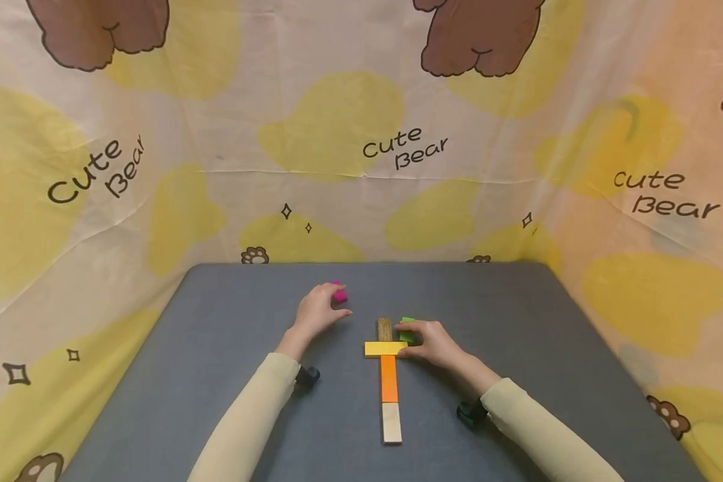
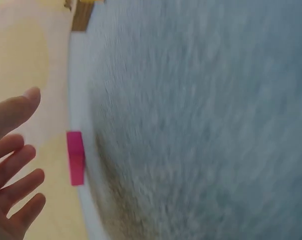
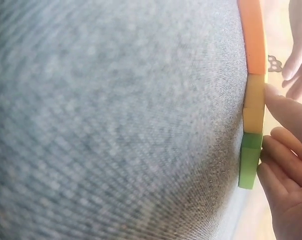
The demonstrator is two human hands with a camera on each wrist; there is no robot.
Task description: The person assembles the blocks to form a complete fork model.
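Observation:
My left hand (image 1: 319,311) hovers by a small pink block (image 1: 340,293) on the far part of the table; the left wrist view shows its fingers (image 2: 20,160) apart from the block (image 2: 76,159). My right hand (image 1: 434,343) is over the right end of a yellow block (image 1: 381,349) and a green block (image 1: 408,336), its thumb and fingers spread apart. In the right wrist view the thumb tip lies right at the yellow block (image 3: 254,102), fingertips at the green block (image 3: 249,167). The yellow block lies crosswise between a brown block (image 1: 384,328) and an orange block (image 1: 388,378).
A pale wooden block (image 1: 391,423) continues the line below the orange one, toward the near side. The grey table (image 1: 229,415) is bordered by a hanging cloth (image 1: 337,201) with bear prints at the back and sides.

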